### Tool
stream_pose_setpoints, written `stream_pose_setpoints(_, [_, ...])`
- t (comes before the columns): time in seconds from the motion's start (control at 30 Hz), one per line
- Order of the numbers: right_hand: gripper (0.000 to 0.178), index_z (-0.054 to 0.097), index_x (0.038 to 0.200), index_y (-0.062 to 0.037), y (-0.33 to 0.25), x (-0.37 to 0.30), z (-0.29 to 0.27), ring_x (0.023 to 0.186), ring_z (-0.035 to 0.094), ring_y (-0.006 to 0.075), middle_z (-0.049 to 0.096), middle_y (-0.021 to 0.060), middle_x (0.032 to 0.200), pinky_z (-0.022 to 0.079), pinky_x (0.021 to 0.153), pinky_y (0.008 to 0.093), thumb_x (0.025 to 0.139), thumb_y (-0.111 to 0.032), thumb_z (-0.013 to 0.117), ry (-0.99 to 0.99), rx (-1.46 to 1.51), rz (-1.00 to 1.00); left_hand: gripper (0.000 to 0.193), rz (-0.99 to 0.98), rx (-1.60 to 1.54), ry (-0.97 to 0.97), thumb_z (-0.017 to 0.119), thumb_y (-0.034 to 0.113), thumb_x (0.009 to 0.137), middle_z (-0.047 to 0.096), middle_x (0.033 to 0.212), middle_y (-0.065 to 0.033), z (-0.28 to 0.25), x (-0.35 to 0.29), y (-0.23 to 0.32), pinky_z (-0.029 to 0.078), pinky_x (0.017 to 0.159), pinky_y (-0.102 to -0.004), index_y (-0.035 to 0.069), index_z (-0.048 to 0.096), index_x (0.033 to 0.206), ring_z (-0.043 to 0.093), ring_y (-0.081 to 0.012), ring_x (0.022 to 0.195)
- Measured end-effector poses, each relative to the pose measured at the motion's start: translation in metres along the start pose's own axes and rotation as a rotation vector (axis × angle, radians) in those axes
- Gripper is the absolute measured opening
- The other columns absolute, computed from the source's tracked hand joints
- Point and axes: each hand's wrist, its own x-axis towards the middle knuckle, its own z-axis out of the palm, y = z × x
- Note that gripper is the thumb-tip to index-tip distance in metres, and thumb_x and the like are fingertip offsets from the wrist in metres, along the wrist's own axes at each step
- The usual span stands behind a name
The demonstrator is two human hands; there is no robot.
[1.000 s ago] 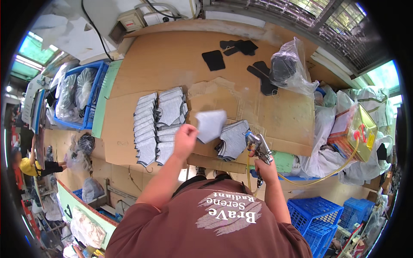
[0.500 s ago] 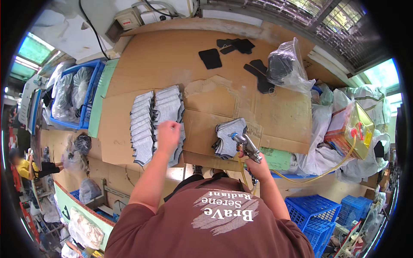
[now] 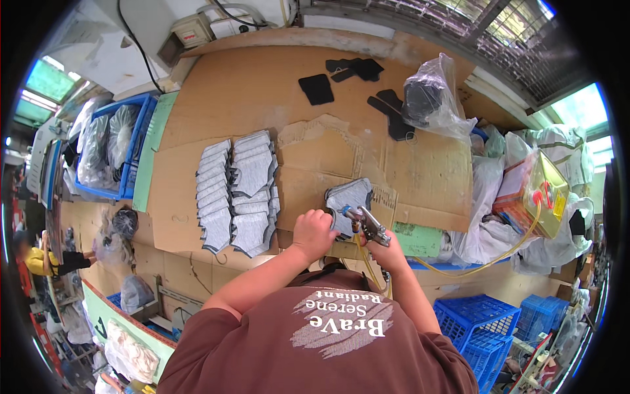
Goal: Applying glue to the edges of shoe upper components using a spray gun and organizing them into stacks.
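Note:
My right hand (image 3: 388, 251) is wrapped round a metal spray gun (image 3: 367, 224) with a blue nozzle end and yellowish hoses. Its nozzle points left, over a small stack of grey fabric pieces (image 3: 349, 194) with dark edges. My left hand (image 3: 315, 232) is closed at the stack's near left corner. What its fingers grip, if anything, is hidden. To the left, more grey fabric pieces lie overlapping in two columns, a left column (image 3: 213, 197) and a right column (image 3: 253, 176).
Black cut pieces (image 3: 316, 90) and a clear plastic bag (image 3: 430, 98) holding dark material lie on the far cardboard (image 3: 249, 85). A square metal can (image 3: 539, 197) connects to the yellow hose at right. Blue crates stand left (image 3: 117, 148) and lower right (image 3: 474, 322).
My left hand has moved right and nearer, from above the right column to the small stack. The spray gun has shifted slightly left and nearer.

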Motion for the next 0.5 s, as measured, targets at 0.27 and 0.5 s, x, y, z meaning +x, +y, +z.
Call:
stream_pose_setpoints(0.27, [0.018,0.058,0.088,-0.0019,0.009,0.004,-0.015,0.071,0.052,0.0093,0.058,0.0003,0.077,0.043,0.068,0.0234,0.073,0.001,0.049,0.124,0.021,0.064,0.021,-0.037,0.008,-0.020,0.069,0.024,0.066,0.055,0.077,-0.0059,0.001,-0.003,-0.001,0.040,0.066,-0.0385,0.009,0.057,0.075,0.054,-0.0246,0.077])
stream_pose_setpoints(0.5, [0.027,0.056,0.096,-0.0002,0.022,0.004,-0.026,0.063,0.051,0.0097,0.059,0.0031,0.081,0.043,0.055,0.0248,0.071,0.000,0.046,0.171,0.117,-0.077,0.015,-0.081,-0.001,-0.041,0.067,0.022,0.068,0.057,0.076,-0.0046,0.003,-0.002,0.000,0.040,0.066,-0.0384,0.010,0.059,0.073,0.055,-0.0233,0.077])
